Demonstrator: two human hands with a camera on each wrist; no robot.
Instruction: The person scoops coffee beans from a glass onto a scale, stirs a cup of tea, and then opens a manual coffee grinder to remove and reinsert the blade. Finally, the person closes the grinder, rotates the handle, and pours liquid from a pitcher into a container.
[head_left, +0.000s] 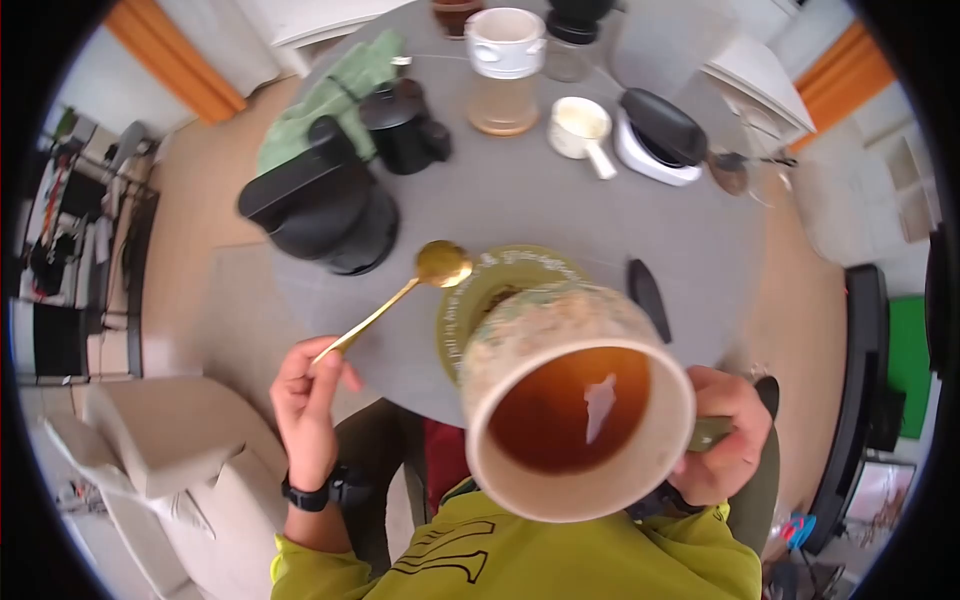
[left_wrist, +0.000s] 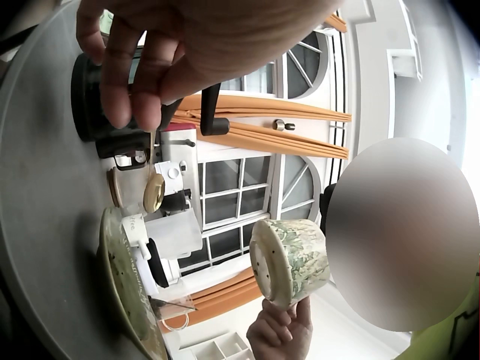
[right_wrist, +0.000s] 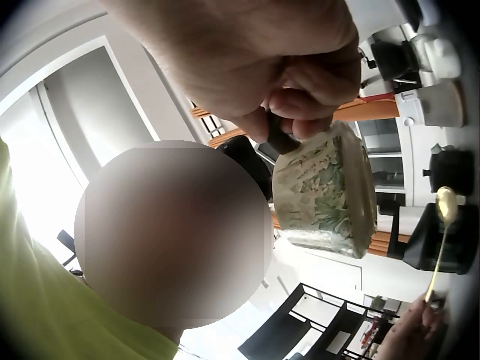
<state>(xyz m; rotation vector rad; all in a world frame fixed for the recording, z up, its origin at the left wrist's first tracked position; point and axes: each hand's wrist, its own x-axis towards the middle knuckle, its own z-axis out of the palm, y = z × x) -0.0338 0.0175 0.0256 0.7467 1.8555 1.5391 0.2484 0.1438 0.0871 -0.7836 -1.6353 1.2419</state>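
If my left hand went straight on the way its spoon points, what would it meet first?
Probably the white cup: in the head view, the line from your left hand along the spoon runs close by the plate towards it. Depth is unclear, so it might pass above.

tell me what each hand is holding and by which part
Left hand: gold spoon, near its handle's end. Right hand: patterned mug, by its green handle.

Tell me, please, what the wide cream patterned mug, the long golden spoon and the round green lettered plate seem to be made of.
Wide cream patterned mug: likely glazed ceramic, given the thick pale rim. Long golden spoon: probably polished metal, from the glints on its bowl. Round green lettered plate: smooth with a raised rim, so perhaps glazed ceramic, though plastic is possible.
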